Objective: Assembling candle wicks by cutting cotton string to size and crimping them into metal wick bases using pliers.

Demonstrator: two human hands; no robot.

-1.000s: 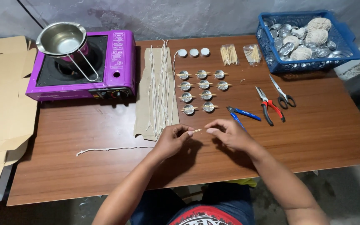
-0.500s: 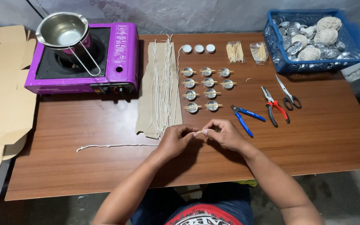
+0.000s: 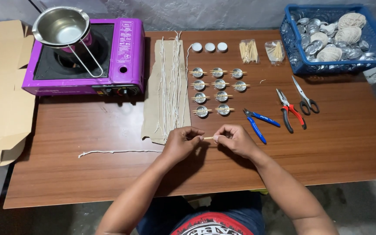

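Presently, left hand [image 3: 180, 142] and right hand [image 3: 236, 139] each pinch one end of a thin pale wooden stick [image 3: 208, 138], held level just above the brown wooden table [image 3: 344, 143]. Blue-handled cutters [image 3: 257, 123] lie just beside the right hand. Rows of small round metal cups [image 3: 217, 90] sit beyond the stick.

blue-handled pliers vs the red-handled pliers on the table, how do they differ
The blue-handled pliers lie close to the right hand, handles splayed toward the table's front edge; the red-handled pliers lie farther right, beside the scissors. The blue pair looks slimmer, with thin handles; the red pair has thicker handles with black trim. Both lie flat on the wooden table, untouched, jaws pointing away from the person.
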